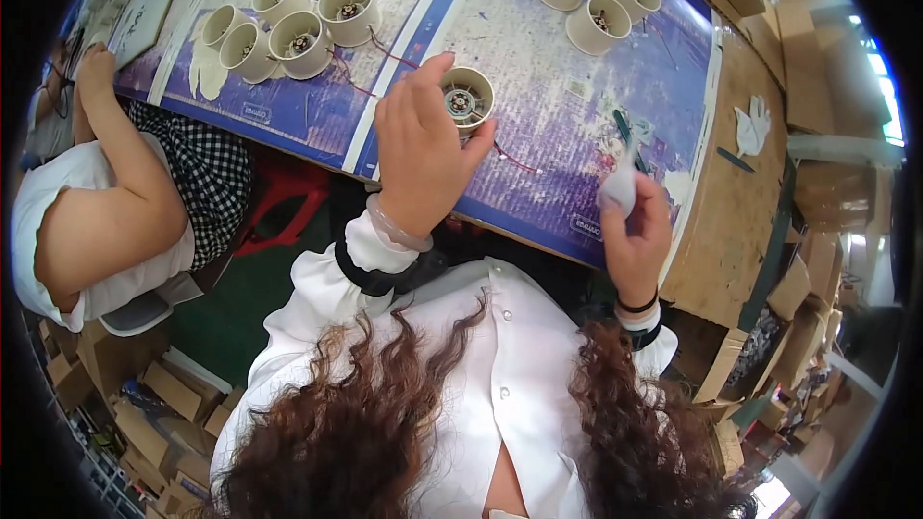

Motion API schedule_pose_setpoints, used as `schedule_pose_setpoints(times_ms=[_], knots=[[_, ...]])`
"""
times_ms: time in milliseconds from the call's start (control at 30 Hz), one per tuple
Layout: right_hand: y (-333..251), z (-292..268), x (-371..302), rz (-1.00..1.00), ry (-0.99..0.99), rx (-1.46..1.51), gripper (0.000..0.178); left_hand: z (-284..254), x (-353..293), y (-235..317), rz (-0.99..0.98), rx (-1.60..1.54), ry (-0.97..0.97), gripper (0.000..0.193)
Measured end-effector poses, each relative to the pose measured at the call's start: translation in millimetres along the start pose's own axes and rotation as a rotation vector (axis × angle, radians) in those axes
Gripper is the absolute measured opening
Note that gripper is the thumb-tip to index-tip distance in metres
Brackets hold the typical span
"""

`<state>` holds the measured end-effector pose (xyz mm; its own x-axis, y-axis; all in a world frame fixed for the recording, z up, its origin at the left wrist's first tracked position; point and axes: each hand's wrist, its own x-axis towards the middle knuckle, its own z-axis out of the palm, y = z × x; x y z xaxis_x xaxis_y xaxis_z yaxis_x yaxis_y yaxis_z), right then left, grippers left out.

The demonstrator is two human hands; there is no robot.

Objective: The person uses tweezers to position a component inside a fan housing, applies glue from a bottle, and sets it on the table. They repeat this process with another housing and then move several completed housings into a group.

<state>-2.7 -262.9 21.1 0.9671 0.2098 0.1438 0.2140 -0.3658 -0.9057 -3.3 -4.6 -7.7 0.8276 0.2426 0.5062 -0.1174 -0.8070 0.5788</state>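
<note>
Left hand [423, 149] clasps a round cream plastic cup [467, 99]; right hand [638, 240] pinches a white teardrop bottle [620, 190]: dosing's likely, so steady aim next.

Head-level fisheye view, steeply downward

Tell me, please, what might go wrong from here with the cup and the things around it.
The red wire beside the cup could snag if the left hand turns or lifts the cup. What looks like a small white bottle, narrow tip upward in the right hand, might drip on the table if tipped.
</note>
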Motion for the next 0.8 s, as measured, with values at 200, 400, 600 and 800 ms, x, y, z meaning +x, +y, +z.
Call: schedule_pose_setpoints(times_ms=[200, 400, 600, 800], knots=[[-12, 2, -7, -0.183, -0.094, -0.335, 0.025, -1, -1, 0, 0.032, 0.015, 0.019, 0.074], [-12, -2, -5, -0.200, -0.173, -0.390, 0.024, -1, 0, 2, 0.038, 0.036, 0.034, 0.074], [-16, -4, -3, -0.134, -0.162, -0.391, 0.024, -1, 0, 1, 0.039, 0.027, 0.034, 0.076], [-16, -3, 1, -0.171, -0.169, -0.404, 0.025, -2, 0, 0, 0.029, 0.005, 0.028, 0.076]])
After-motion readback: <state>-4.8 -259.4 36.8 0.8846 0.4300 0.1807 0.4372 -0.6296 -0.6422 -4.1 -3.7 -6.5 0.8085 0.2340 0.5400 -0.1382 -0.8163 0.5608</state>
